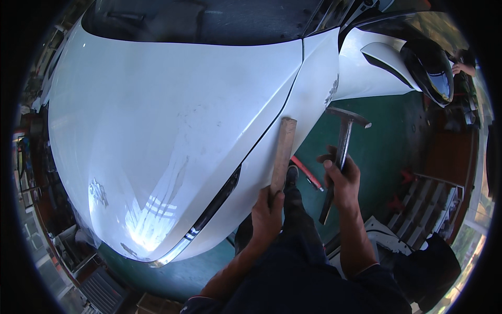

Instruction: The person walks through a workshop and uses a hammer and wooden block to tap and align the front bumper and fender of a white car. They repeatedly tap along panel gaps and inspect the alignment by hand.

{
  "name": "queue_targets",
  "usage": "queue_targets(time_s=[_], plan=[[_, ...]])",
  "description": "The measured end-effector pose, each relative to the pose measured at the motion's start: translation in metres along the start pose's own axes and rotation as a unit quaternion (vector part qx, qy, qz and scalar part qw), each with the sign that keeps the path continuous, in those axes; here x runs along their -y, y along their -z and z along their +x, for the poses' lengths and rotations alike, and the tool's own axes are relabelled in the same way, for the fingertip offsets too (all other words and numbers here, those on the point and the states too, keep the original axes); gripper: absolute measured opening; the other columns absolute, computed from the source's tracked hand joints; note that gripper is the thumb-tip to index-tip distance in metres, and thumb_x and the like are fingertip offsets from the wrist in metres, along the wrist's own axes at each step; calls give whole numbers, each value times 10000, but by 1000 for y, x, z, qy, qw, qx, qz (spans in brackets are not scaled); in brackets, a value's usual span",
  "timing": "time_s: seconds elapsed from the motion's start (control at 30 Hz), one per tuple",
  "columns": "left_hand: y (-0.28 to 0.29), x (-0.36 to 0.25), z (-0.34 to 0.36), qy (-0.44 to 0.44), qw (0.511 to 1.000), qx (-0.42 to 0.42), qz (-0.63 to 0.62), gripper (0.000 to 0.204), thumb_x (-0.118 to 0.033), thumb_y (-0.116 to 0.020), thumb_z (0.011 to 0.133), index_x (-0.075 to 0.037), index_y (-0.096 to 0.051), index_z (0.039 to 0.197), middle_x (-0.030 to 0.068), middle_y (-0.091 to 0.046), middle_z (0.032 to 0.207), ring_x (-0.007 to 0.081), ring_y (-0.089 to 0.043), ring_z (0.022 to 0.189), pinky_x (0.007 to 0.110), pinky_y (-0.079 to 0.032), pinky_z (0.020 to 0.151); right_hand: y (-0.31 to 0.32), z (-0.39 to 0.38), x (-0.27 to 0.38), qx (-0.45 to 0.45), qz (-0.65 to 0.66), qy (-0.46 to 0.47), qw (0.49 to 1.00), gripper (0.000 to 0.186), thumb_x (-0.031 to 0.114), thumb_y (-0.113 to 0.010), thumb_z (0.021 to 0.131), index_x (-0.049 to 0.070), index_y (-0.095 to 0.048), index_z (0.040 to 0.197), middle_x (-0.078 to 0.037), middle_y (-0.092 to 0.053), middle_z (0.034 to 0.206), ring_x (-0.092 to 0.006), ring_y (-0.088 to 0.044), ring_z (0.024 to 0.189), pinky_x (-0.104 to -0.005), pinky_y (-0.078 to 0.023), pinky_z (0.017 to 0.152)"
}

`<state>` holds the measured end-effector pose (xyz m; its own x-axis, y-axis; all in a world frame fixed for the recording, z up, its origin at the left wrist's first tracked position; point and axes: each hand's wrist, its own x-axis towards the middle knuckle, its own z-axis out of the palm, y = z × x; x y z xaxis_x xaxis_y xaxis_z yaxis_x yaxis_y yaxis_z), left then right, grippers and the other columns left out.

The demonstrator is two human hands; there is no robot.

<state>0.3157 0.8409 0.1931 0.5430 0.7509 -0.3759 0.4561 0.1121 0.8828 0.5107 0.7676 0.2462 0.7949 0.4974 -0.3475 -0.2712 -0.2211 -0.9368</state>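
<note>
My left hand (pixel 267 213) is closed around the lower end of a wooden block (pixel 284 152), a long squared stick. Its upper end lies over the fender (pixel 317 81) of a white car; whether it touches cannot be told. To the right, my right hand (pixel 342 180) grips a hammer (pixel 344 138) by its shaft, head up. The hammer head stands apart from the wood, just below a scuffed, damaged patch (pixel 331 90) on the fender's edge. The white hood (pixel 172 115) spreads out on the left, with smudges and reflections on it.
An open car door with a side mirror (pixel 431 70) juts out at the upper right, with another person's hand (pixel 463 69) beyond it. A red bar-shaped tool (pixel 308 174) lies on the green floor (pixel 381 136). Slatted grey parts (pixel 421 209) stand at the right.
</note>
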Motion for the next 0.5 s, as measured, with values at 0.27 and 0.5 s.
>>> queue_targets(time_s=[0.27, 0.5], plan=[[-3, 0, 0, 58, 993, 52, -84, 432, -211, -730, 964, 41, -560, 1270, 170, -680, 994, 227, -672, 818, 374, -544, 749, 9, 0, -11, 18, -8, -31, 999, 484, 145, -734, 947, -112, -562, 1320, -100, -721, 942, -54, -516, 572, -218, -401, 494], [-3, -7, -1, 97, 990, 81, -67, 569, -181, -799, 900, 26, -530, 1357, 188, -673, 1089, 221, -679, 915, 382, -555, 834, 11, 1, -13, 13, 14, -40, 999, 478, 130, -750, 948, -111, -571, 1319, -69, -712, 922, -52, -511, 589, -223, -401, 504]])
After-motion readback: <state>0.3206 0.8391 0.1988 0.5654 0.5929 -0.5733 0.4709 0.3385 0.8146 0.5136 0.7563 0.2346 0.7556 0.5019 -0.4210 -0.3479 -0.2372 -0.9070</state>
